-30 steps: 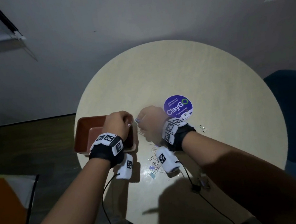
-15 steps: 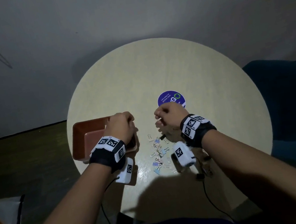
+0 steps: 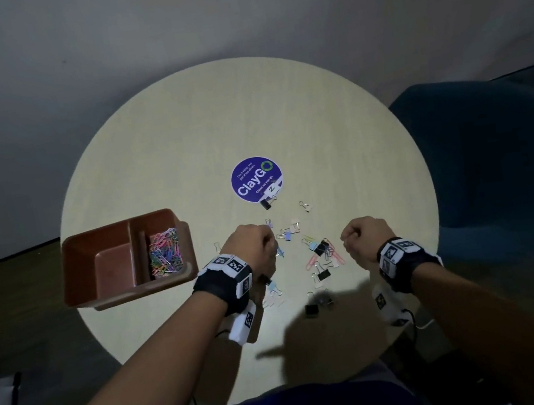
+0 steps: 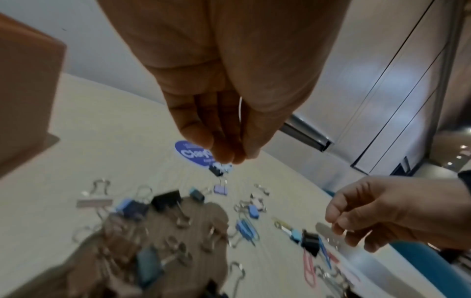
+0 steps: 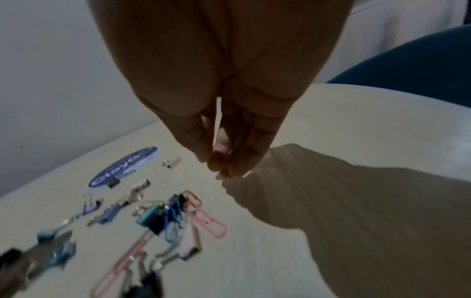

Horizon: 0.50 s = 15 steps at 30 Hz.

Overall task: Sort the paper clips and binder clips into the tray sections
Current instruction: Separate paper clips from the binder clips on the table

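Observation:
A brown two-section tray [image 3: 116,224] stands at the table's left edge. Its narrow right section holds coloured paper clips [image 3: 166,255]; the wide left section looks bare. Loose binder clips and paper clips [image 3: 317,250] lie scattered in the middle of the table. My left hand [image 3: 258,245] hovers over the left side of this pile, its curled fingertips [image 4: 224,157] pressed together with nothing seen in them. My right hand [image 3: 361,236] hangs at the pile's right edge, its fingertips [image 5: 224,169] pinching what looks like a small silvery clip [image 4: 325,230].
A round purple sticker [image 3: 257,179] lies beyond the pile, with a black binder clip [image 3: 266,204] on its near edge. A blue chair [image 3: 493,151] stands off the table's right side. The tray's corner overhangs the table edge.
My left hand has moved right, from over the tray to the loose pile. My right hand has drawn back from near the tray to the pile's right side. The head view has shifted.

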Available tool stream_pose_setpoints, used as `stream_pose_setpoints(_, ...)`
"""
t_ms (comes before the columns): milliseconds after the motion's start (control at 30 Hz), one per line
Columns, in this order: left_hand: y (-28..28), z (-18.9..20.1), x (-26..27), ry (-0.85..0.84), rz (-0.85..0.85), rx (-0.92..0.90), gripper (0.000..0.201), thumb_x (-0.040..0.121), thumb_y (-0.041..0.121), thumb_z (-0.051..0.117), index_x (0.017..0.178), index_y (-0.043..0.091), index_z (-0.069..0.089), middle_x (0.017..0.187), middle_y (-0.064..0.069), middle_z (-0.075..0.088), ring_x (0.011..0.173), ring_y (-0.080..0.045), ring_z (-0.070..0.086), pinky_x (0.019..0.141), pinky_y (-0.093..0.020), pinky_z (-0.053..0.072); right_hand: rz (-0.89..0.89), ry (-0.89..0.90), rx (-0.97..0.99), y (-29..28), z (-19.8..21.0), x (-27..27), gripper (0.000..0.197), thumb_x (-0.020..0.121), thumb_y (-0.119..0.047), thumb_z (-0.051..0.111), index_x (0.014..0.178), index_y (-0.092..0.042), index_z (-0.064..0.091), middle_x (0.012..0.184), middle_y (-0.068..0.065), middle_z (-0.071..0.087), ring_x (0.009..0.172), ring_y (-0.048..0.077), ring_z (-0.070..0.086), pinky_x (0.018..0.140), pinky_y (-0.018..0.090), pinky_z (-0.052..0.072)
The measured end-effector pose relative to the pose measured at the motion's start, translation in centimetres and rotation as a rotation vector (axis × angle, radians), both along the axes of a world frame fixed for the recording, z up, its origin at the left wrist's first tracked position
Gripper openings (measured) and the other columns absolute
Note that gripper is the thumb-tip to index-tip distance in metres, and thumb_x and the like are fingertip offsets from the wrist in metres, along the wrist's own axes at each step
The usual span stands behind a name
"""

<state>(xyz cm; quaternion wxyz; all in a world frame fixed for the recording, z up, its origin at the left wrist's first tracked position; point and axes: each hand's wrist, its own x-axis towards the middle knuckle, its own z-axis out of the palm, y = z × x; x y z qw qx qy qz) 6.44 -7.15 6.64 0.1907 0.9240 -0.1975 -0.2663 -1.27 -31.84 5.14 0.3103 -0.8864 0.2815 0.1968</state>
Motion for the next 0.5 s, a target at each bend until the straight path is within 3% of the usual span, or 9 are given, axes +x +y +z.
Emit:
stream_pose_setpoints(100,-2.7,-1.7,-1.1,0.023,0.014,-0.005,0.021,0.087,0.024,0.052,0.097,0.028,0.07,0.103,0.007,0.067,0.092,-0.016,0.063,0.077,-0.029,0.053,0.079,-0.016,0.04,-0.6,-0.9,0.0,0.024,0.082,-0.008,0.049,0.08,-0.016,0.071,0.078,0.005,0.071,0.068,0.026,0.069,0.058,0.032,0.059)
stream_pose_setpoints(267,-7.0,-4.1,-1.8,-0.095,0.007,-0.01,0.024,0.091,0.025,0.052,0.104,0.025,0.072,0.104,0.001,0.066,0.097,-0.019,0.062,0.081,-0.03,0.052,0.257,-0.023,0.05,-0.8,-2.1,1.1,0.017,0.082,-0.014,0.059,0.091,-0.019,0.072,0.087,0.001,0.068,0.076,0.021,0.062,0.069,0.025,0.05)
stream_pose_setpoints(400,-9.2,-5.3,-1.1,-0.123,-0.108,0.092,0.019,0.081,0.015,0.057,0.095,0.022,0.068,0.095,-0.005,0.058,0.085,-0.027,0.061,0.069,-0.036,0.055,0.472,-0.017,0.014,-1.0,-3.3,1.3,0.024,0.081,-0.024,0.071,0.104,-0.022,0.065,0.096,-0.001,0.061,0.085,0.019,0.057,0.071,0.026,0.044)
stream_pose_setpoints(500,-9.7,-5.8,-1.2,-0.125,-0.146,0.16,0.021,0.082,0.018,0.061,0.101,0.023,0.069,0.104,-0.003,0.057,0.092,-0.025,0.061,0.072,-0.036,0.055,0.554,-0.044,-0.035,-1.3,-3.9,1.3,0.029,0.083,-0.025,0.071,0.11,-0.023,0.06,0.101,0.0,0.058,0.093,0.02,0.055,0.073,0.027,0.04)
